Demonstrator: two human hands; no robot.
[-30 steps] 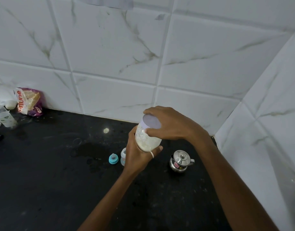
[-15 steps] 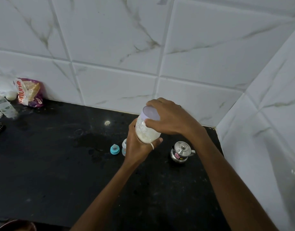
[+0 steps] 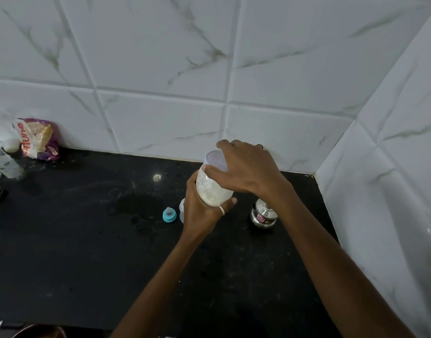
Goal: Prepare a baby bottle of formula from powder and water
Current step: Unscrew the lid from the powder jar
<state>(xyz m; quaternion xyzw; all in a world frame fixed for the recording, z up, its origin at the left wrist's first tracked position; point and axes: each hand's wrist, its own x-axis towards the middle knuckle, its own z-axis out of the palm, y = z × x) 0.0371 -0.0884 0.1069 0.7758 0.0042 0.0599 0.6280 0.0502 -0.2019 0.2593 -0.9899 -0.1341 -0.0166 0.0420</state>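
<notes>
Looking down, we see a black table [image 3: 75,252] set into a corner of white tiled wall [image 3: 160,57] with grey veins, one wall behind and one on the right. The dark top is dusty, with a wet patch [image 3: 136,203] near its middle and a pale crumb [image 3: 157,177] further back. At the far left, a purple and white packet [image 3: 37,139] leans against the wall beside a clear plastic bottle [image 3: 2,161].

The powder jar [image 3: 212,191] is held in the air above the table, in front of the back wall. Its long axis runs close to upright, leaning a little: the pale lilac lid [image 3: 215,159] is the upper end, toward the wall, and the base sits down in the palm. White powder shows through the side.

The left hand [image 3: 199,213] grips the lower body of the jar, its fingers curled round it, a ring [image 3: 221,210] on one. The right hand [image 3: 248,172] lies over the top, fingers bent round the lid's rim.

On the table below, a teal teat cap [image 3: 169,215] stands just left of the baby bottle [image 3: 182,211], which is mostly hidden behind the left hand. A small steel lidded pot [image 3: 263,214] sits to the right, under the right wrist.
</notes>
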